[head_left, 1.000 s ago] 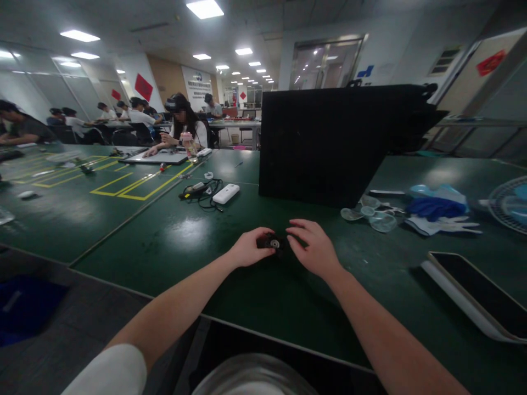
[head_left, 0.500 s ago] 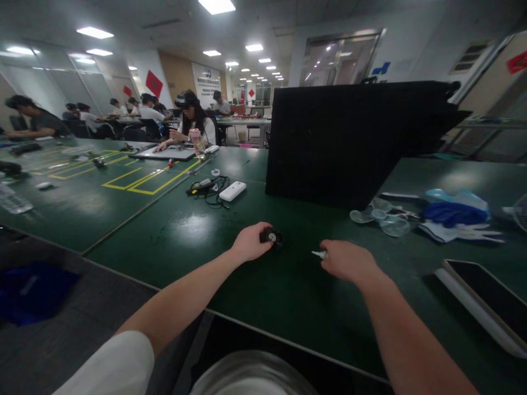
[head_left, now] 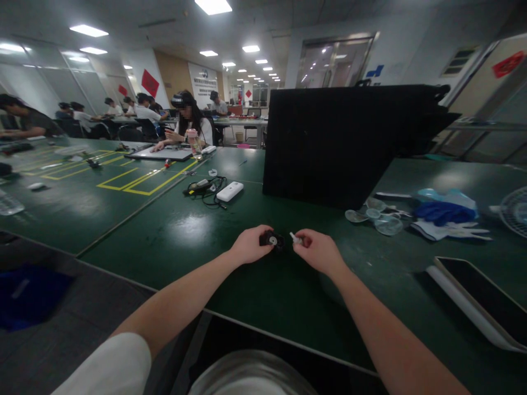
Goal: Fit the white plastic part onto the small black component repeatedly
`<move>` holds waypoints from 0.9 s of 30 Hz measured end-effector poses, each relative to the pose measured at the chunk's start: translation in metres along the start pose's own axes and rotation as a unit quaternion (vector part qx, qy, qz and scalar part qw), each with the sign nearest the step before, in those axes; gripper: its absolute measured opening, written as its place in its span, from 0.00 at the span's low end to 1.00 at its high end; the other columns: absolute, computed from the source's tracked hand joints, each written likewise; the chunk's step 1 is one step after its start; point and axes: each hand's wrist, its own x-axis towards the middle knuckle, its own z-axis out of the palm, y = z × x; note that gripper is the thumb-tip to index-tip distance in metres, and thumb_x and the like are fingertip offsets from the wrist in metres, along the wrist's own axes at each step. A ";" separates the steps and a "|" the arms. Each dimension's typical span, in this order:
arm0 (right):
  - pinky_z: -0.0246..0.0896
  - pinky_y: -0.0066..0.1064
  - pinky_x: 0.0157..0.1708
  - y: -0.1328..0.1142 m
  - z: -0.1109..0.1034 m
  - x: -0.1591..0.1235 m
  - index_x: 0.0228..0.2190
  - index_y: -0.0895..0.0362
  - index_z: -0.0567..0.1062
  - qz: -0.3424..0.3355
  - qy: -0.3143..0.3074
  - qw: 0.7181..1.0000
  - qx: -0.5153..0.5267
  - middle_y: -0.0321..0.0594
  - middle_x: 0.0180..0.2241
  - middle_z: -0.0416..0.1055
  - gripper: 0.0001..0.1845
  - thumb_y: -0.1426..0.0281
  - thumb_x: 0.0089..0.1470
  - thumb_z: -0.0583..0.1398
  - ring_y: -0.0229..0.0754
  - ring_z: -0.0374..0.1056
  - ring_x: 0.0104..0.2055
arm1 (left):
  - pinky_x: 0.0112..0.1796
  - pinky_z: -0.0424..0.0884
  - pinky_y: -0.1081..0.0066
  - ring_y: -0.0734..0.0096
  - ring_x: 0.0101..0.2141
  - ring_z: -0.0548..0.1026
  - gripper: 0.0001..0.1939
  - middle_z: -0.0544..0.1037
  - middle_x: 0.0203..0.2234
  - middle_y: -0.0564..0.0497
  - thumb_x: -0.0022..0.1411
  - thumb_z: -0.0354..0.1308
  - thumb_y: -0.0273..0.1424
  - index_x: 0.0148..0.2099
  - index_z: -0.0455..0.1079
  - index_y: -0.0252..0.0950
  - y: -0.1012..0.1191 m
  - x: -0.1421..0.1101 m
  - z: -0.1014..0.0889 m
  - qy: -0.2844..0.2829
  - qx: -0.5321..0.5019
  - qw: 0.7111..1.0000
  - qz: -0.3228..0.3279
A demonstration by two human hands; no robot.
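Note:
My left hand (head_left: 249, 245) grips a small dark part (head_left: 280, 242) with a pale round disc facing me, just over the green table. Its exact kind is too small to make out. A short way to the right, my right hand (head_left: 321, 251) pinches a small white tube with a narrow tip (head_left: 295, 238). That tip points left and up, close to the dark part but apart from it. Fingers cover most of the tube's body.
A large black panel (head_left: 325, 148) stands behind my hands. Clear plastic cups (head_left: 387, 224), blue gloves (head_left: 444, 213) and a phone (head_left: 481, 291) lie to the right. A white power bank (head_left: 229, 191) and black cables (head_left: 201, 187) lie back left. A person sits across the table.
My right hand has moved left with the white tube, bringing its tip near the dark part. The tip has turned more upward. My left hand stays about where it was.

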 end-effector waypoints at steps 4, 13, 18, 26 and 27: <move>0.64 0.32 0.27 0.000 0.014 0.000 0.44 0.53 0.77 -0.011 0.032 0.990 0.139 0.36 0.29 0.76 0.18 0.56 0.58 0.59 0.40 0.70 0.28 | 0.48 0.74 0.63 0.61 0.44 0.79 0.25 0.80 0.44 0.51 0.56 0.65 0.35 0.57 0.70 0.43 -0.001 0.000 0.003 -0.007 -0.010 1.000 0.016; 0.64 0.30 0.29 -0.013 0.013 -0.007 0.42 0.49 0.79 -0.083 -0.040 0.994 0.063 0.35 0.35 0.79 0.14 0.57 0.60 0.59 0.39 0.71 0.31 | 0.48 0.74 0.65 0.64 0.42 0.79 0.24 0.81 0.44 0.51 0.55 0.66 0.36 0.55 0.71 0.42 0.000 -0.001 0.004 -0.022 -0.040 0.999 0.028; 0.58 0.30 0.26 -0.010 0.005 -0.006 0.35 0.52 0.81 -0.043 -0.013 0.999 0.018 0.36 0.27 0.76 0.24 0.46 0.59 0.56 0.40 0.69 0.27 | 0.49 0.73 0.63 0.63 0.44 0.79 0.25 0.80 0.45 0.50 0.55 0.66 0.35 0.56 0.71 0.43 0.000 -0.001 0.003 -0.028 -0.050 0.998 0.017; 0.59 0.33 0.24 0.016 -0.008 0.009 0.27 0.55 0.77 0.143 -0.030 0.989 0.000 0.43 0.24 0.74 0.40 0.39 0.62 0.42 0.44 0.70 0.26 | 0.50 0.73 0.61 0.62 0.45 0.78 0.25 0.80 0.45 0.50 0.57 0.66 0.36 0.57 0.70 0.44 0.004 -0.003 -0.004 -0.049 -0.055 0.997 0.012; 0.59 0.33 0.24 0.017 -0.006 0.010 0.26 0.55 0.77 0.147 -0.047 0.988 -0.007 0.44 0.24 0.74 0.40 0.39 0.61 0.42 0.44 0.71 0.26 | 0.50 0.73 0.61 0.62 0.45 0.78 0.25 0.80 0.45 0.50 0.57 0.66 0.36 0.57 0.70 0.44 0.005 -0.003 -0.003 -0.049 -0.054 0.997 0.012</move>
